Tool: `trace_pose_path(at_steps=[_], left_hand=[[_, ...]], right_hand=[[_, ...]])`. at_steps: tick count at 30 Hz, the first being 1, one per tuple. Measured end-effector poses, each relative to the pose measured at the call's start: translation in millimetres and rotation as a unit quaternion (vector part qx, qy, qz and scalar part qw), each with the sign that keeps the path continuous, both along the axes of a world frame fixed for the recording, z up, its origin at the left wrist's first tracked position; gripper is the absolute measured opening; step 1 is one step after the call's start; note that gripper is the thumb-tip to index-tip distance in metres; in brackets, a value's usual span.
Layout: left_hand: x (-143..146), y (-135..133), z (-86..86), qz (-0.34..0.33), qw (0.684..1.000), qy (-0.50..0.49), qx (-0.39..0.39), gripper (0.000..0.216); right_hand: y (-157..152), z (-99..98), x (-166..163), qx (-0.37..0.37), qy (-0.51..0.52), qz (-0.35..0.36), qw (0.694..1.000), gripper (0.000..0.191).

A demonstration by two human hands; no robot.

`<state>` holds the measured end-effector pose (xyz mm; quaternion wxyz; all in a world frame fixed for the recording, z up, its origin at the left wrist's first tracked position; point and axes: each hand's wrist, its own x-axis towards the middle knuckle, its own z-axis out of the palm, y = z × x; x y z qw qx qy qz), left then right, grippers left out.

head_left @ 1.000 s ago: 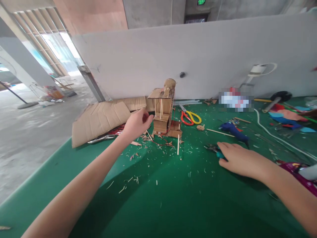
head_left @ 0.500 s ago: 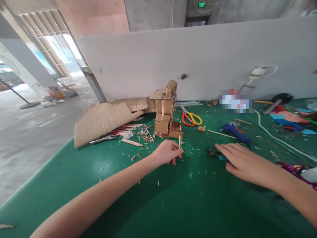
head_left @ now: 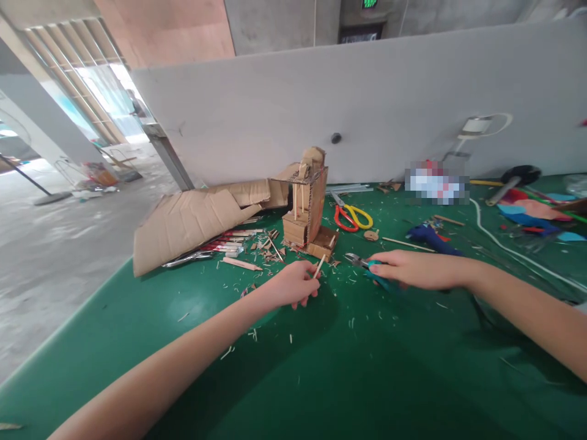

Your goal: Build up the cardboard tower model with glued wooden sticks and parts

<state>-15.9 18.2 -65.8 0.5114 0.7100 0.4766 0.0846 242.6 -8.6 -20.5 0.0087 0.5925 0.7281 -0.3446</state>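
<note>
Between the fingertips of my left hand (head_left: 300, 285) is a short thin wooden stick (head_left: 320, 264), tilted up to the right. My right hand (head_left: 403, 267) is closed around the teal handles of a pair of cutting pliers (head_left: 355, 260), whose metal jaws point left toward the stick, a short way apart from it. Just behind my left hand stands a small cardboard model (head_left: 306, 211) with upright sticks inside and a rounded piece on top. A small round cardboard piece (head_left: 371, 234) and a longer wooden stick (head_left: 408, 244) lie behind the pliers.
Red-and-yellow scissors (head_left: 351, 217) lie right of the model. Flattened cardboard (head_left: 197, 220) and a wooden pencil-like piece (head_left: 242, 264) are on the left. A blue glue gun (head_left: 431, 238) and a white cable (head_left: 486, 229) lie on the right. Shavings litter the green table (head_left: 257, 385).
My right hand has picked up the pliers and brought them left, closer to my left hand. The stick in my left hand has tilted to the right. The cardboard model appears turned slightly.
</note>
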Motion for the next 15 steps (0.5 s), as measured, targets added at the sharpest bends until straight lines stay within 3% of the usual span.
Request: trace_pose_path(at_steps=[2,5,10,15], left_hand=[[0,-1,-0.2,0.003,1.0,-0.006,0.005,0.014],[2,-2,-2.0,0.013,0.999,-0.028,0.024,0.011],[5,-1,-5.1,0.029,0.998,-0.043,0.026,0.011],[7,-3,-3.9,0.037,0.998,-0.043,0.019,0.016]], right_hand=[[4,4.1,-9,-0.056,0.05,-0.017,0.997,0.048],[5,3.4,-20,-0.081,0.072,-0.029,0.994,0.034],[9,1.8,-36,-0.076,-0.022,0.033,0.996,0.023],[15,7.3,-54,-0.086,-0.085,0.019,0.992,0.02]])
